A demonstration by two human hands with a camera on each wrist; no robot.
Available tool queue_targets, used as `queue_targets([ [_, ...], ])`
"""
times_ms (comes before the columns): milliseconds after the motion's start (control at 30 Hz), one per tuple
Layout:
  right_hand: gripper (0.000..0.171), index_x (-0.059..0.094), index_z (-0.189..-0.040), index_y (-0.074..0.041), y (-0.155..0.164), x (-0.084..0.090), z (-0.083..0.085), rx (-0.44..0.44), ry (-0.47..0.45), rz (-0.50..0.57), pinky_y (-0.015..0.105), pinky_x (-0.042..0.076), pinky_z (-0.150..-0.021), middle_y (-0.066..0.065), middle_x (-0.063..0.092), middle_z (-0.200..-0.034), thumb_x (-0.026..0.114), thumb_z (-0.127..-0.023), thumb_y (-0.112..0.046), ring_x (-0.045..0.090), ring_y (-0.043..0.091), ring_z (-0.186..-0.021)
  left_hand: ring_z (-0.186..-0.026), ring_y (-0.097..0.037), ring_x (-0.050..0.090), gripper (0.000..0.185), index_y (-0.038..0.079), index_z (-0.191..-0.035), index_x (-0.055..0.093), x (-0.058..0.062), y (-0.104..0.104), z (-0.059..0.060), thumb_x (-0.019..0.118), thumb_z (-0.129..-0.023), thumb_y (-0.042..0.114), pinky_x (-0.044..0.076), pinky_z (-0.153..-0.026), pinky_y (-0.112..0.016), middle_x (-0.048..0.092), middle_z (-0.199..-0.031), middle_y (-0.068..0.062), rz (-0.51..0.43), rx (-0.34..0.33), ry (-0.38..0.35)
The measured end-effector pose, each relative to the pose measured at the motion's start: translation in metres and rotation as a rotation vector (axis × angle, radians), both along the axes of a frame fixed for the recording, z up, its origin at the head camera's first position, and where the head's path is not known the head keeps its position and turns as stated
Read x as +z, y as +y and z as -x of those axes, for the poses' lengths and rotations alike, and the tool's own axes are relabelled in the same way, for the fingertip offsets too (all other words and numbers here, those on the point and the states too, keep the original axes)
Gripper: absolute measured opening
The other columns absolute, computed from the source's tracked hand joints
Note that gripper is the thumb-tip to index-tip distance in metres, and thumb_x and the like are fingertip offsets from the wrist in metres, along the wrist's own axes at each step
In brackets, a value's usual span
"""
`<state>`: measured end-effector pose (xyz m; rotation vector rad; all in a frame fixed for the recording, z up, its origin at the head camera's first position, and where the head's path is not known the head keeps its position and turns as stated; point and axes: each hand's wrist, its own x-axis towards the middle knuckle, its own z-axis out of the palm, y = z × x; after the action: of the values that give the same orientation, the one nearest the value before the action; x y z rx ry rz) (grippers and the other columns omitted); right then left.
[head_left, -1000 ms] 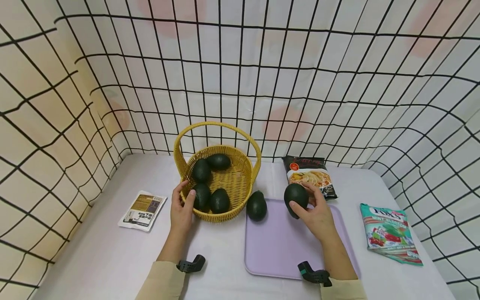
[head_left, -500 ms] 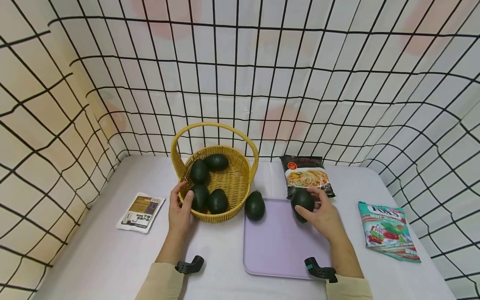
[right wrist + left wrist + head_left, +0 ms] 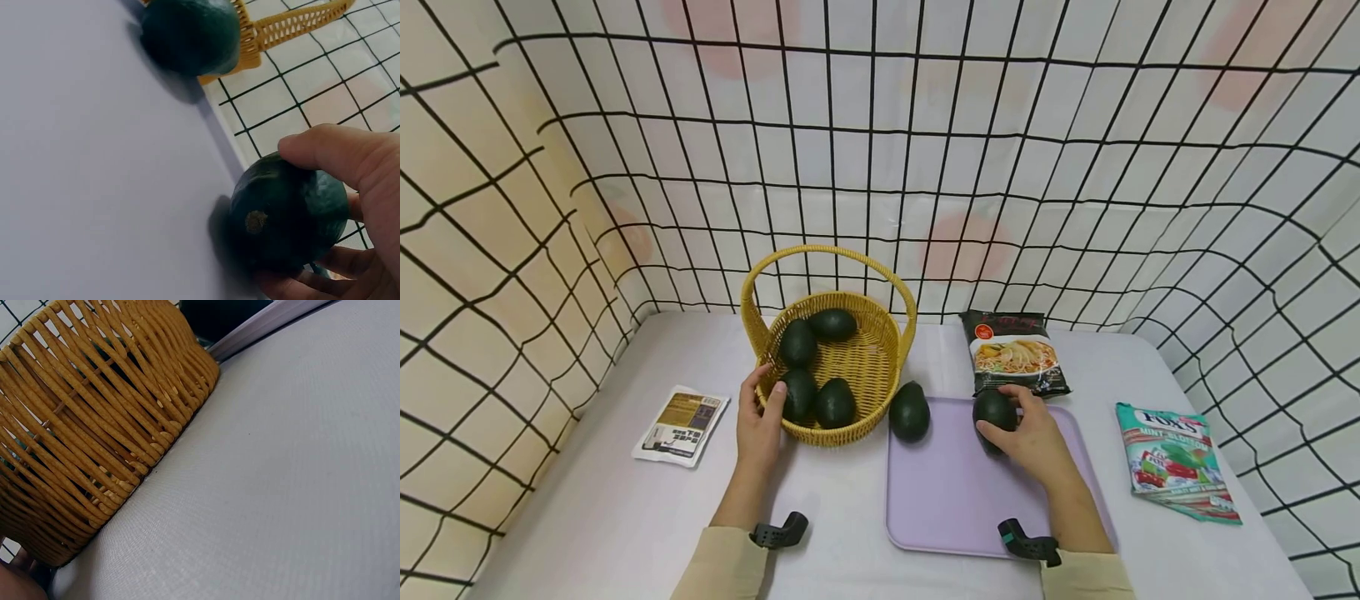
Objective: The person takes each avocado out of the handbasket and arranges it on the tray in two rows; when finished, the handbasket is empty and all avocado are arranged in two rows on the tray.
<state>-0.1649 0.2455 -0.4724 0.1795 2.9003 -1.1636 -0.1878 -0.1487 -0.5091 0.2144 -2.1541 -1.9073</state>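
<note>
Where the pale grey cloth-covered table (image 3: 625,517) meets its surround, a white curtain with a black grid and faint pink patches (image 3: 880,167) closes in the left, back and right sides. Farthest left on the table lies a small flat white-and-brown sachet (image 3: 682,423). Next to it the left hand (image 3: 760,417) grips the near-left rim of the round yellow woven basket with an arched handle (image 3: 880,354), thumb hooked over the rim and fingers curled against the outer wall; the left wrist view shows only that woven wall (image 3: 94,425) standing on the cloth. Four dark green avocados (image 3: 816,367) lie inside the basket, two at the back and two at the front. Just right of the basket another dark green avocado (image 3: 910,412) sits at the far-left corner of the flat lilac rectangular tray (image 3: 947,500), touching the basket in the right wrist view (image 3: 190,34). Further right, the right hand (image 3: 1033,433) cups a dark green avocado (image 3: 994,410) resting on the tray's far side, thumb over the top and fingers curled beneath it (image 3: 287,215). Behind the tray lies a black noodle packet (image 3: 1017,354), and well apart on the far right a teal mint sweets bag (image 3: 1176,462).
</note>
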Motion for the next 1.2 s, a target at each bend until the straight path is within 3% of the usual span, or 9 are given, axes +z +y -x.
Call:
queue_targets([
  [633, 0.075, 0.046, -0.149, -0.014, -0.0006, -0.0037, 0.003, -0.001, 0.054, -0.045, 0.057, 0.046, -0.097, 0.023, 0.052, -0.135, 0.079, -0.087, -0.04, 0.058, 0.039, -0.114, -0.154, -0.032, 0.028, 0.047, 0.022, -0.15, 0.043, 0.0017, 0.0013, -0.0002, 0.052, -0.106, 0.036, 0.023, -0.124, -0.057, 0.034, -0.164, -0.007, -0.012, 0.005, 0.003],
  [1200, 0.076, 0.045, -0.151, -0.014, 0.002, -0.0013, 0.0003, -0.014, 0.025, -0.045, 0.06, 0.045, -0.1, 0.023, 0.05, -0.141, 0.078, -0.088, -0.04, 0.056, 0.042, -0.123, -0.154, -0.032, 0.028, 0.048, 0.022, -0.15, 0.042, 0.002, 0.0011, -0.0007, 0.052, -0.106, 0.035, 0.024, -0.124, -0.057, 0.033, -0.165, -0.007, -0.011, -0.001, 0.001],
])
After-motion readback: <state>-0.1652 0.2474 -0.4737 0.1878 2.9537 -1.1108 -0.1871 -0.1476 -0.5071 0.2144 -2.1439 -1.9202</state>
